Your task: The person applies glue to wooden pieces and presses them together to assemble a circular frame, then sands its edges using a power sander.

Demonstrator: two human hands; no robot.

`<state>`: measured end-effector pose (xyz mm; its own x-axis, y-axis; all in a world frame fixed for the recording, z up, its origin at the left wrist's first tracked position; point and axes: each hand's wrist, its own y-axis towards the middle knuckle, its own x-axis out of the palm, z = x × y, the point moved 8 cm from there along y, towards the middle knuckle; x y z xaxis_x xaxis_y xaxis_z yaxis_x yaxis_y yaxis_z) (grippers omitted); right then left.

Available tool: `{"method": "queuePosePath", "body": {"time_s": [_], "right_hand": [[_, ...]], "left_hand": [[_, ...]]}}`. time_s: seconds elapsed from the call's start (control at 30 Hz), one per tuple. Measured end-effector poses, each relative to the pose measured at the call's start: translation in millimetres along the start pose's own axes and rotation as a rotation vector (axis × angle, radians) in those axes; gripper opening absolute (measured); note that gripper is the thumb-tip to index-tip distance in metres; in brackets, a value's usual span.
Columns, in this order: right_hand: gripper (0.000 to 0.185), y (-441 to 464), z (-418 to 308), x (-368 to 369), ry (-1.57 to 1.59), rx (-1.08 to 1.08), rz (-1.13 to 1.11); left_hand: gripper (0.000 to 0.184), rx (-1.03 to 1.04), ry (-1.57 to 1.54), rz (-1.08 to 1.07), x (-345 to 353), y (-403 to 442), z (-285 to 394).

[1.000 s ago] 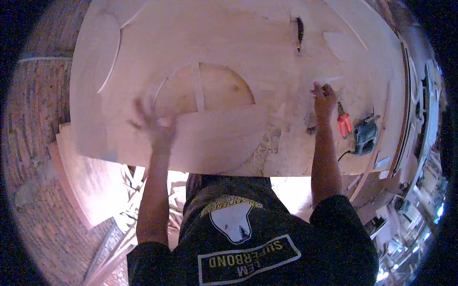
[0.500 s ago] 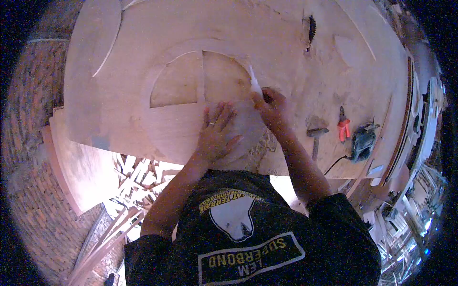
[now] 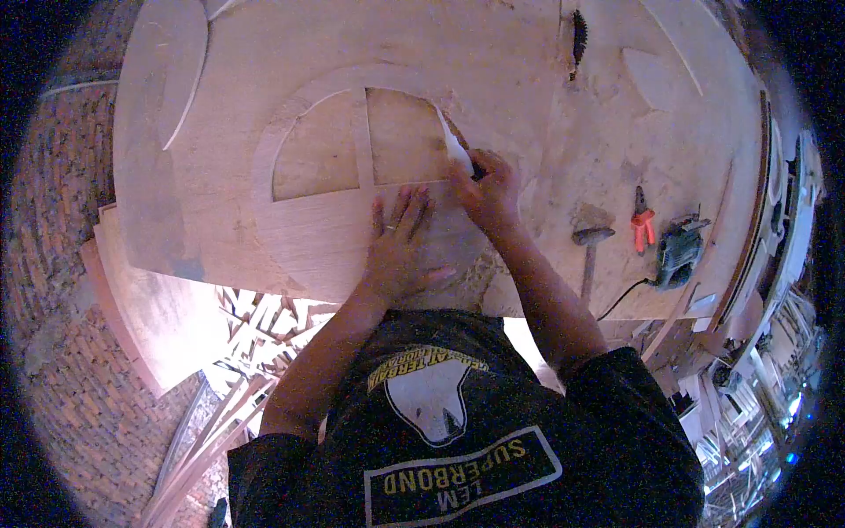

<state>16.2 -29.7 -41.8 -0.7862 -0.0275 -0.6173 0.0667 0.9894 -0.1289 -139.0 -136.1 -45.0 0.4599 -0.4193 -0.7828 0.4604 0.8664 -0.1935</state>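
Observation:
A round wooden panel (image 3: pixel 308 220) lies on a large plywood sheet (image 3: pixel 211 202). Its upper half has two quarter-shaped openings split by a narrow bar (image 3: pixel 361 132). My left hand (image 3: pixel 400 242) rests flat on the solid lower half, fingers spread. At the right rim of the right-hand opening, my right hand (image 3: pixel 488 189) is closed round a white, tapering piece (image 3: pixel 455 148) whose tip points up and left along the curved edge. Something dark shows by the right fingers; its kind is too unclear to name.
To the right on the plywood lie a hammer (image 3: pixel 591 251), red-handled pliers (image 3: pixel 643 227) and a corded power tool (image 3: pixel 680 253). A dark toothed blade (image 3: pixel 579 44) is at the top. Wood offcuts (image 3: pixel 264 321) litter the floor beyond the near edge; a brick surface (image 3: pixel 75 264) is at left.
The view has shifted slightly. The white piece in my right hand now tilts more to the left, its tip a little further up along the rim. My left hand stays on the panel.

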Motion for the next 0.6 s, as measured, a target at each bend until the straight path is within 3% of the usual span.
{"method": "queuePosePath", "body": {"time_s": [0.6], "right_hand": [[0.026, 3.4, 1.8, 4.4, -0.023, -0.012, 0.026]], "left_hand": [[0.122, 0.02, 0.012, 0.039, -3.8, -1.3, 1.1]]}}
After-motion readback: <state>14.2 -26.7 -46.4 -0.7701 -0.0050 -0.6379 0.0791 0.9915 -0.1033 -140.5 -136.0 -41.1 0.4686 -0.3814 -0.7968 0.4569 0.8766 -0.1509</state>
